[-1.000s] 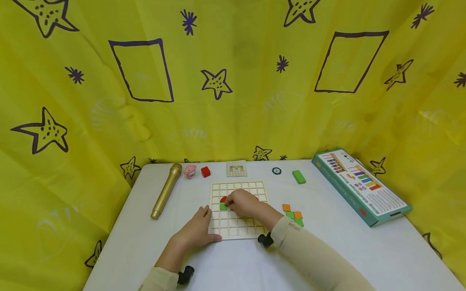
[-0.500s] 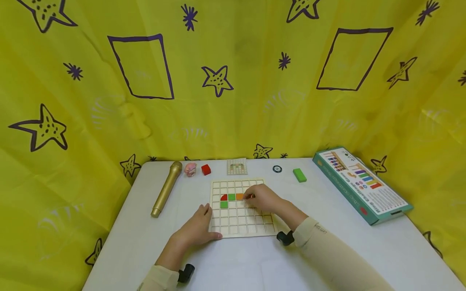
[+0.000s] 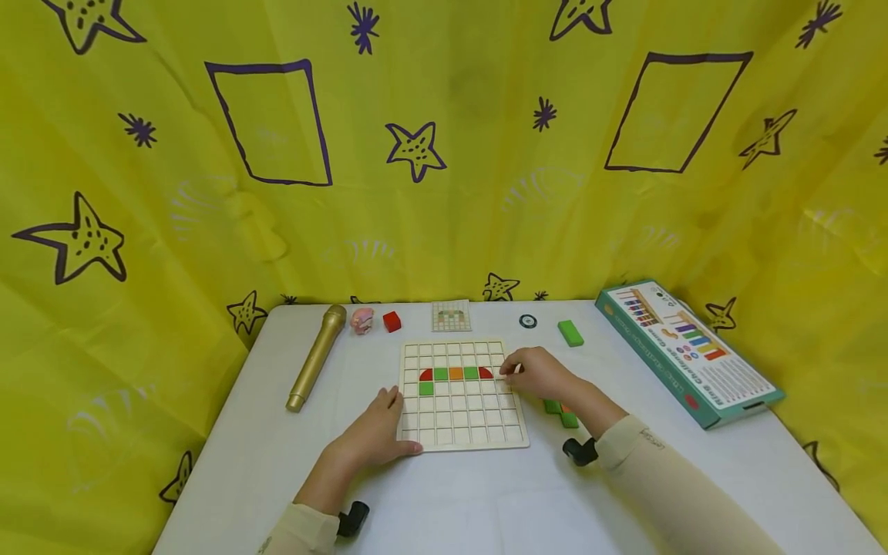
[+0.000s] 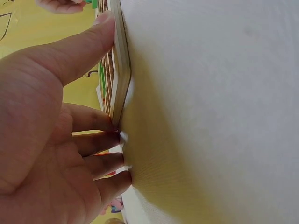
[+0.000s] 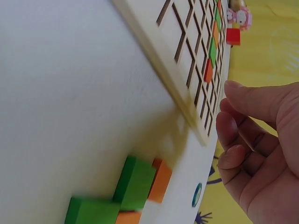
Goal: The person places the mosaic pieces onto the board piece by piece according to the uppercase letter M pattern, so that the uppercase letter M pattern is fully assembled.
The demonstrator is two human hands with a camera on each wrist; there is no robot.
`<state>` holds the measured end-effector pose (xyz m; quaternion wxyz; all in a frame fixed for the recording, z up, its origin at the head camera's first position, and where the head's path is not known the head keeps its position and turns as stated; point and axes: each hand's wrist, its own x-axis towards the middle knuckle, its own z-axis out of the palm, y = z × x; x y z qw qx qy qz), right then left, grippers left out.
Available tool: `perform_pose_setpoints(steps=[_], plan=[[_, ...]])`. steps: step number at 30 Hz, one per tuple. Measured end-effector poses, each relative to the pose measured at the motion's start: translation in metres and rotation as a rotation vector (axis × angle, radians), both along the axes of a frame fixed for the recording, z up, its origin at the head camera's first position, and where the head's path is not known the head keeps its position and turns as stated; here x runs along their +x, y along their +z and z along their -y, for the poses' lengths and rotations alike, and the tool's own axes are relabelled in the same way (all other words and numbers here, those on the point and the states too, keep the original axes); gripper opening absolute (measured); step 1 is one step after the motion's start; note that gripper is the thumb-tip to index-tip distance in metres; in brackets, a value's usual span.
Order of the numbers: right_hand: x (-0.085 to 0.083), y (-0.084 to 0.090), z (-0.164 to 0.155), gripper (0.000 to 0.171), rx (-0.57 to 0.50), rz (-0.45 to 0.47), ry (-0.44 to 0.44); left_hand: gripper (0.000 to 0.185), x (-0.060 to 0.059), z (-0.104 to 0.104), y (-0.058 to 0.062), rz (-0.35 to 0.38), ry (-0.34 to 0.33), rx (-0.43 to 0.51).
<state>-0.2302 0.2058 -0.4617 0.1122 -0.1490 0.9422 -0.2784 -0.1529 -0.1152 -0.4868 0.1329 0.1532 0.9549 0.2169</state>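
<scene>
A pale wooden grid board (image 3: 458, 438) lies flat on the white table. One row in it holds a red rounded tile (image 3: 426, 375), a green tile (image 3: 440, 374), an orange tile (image 3: 455, 373), another green tile (image 3: 471, 373) and a second red rounded tile (image 3: 485, 373). Below the left end sits one more green tile (image 3: 426, 389). My left hand (image 3: 375, 432) rests at the board's near left corner, thumb on the front edge, fingers along the side. Loosely curled and holding nothing, my right hand (image 3: 544, 375) hovers by the right edge, above loose green (image 5: 135, 184) and orange (image 5: 160, 181) tiles.
Behind the board lie a pattern card (image 3: 451, 316), a round disc (image 3: 528, 321) and a green block (image 3: 570, 333). A gold microphone (image 3: 317, 358), a pink toy (image 3: 361, 321) and a red cube (image 3: 391, 321) stand left. A game box (image 3: 690, 354) lies right.
My right hand has moved right, from the left part of the tile row to past the board's right edge, uncovering the whole row. The left hand stays at the corner.
</scene>
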Motion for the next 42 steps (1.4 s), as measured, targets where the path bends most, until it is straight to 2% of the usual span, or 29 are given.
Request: perform_pose_setpoints(steps=[15,22,33,42], plan=[[0.006,-0.006,-0.038,0.014,0.0,0.075,-0.068,0.104,0.0,0.001,-0.001,-0.008,-0.007,-0.005],[0.011,-0.009,-0.057,0.018,0.008,0.072,-0.054,0.104,0.0,0.0,-0.001,-0.011,-0.006,-0.003],[0.018,-0.016,-0.069,0.019,-0.016,0.076,-0.069,0.102,-0.001,0.002,0.001,-0.03,-0.049,-0.004],[0.016,-0.02,-0.073,0.018,-0.056,0.086,-0.061,0.102,0.0,0.003,-0.002,-0.024,-0.043,0.004]])
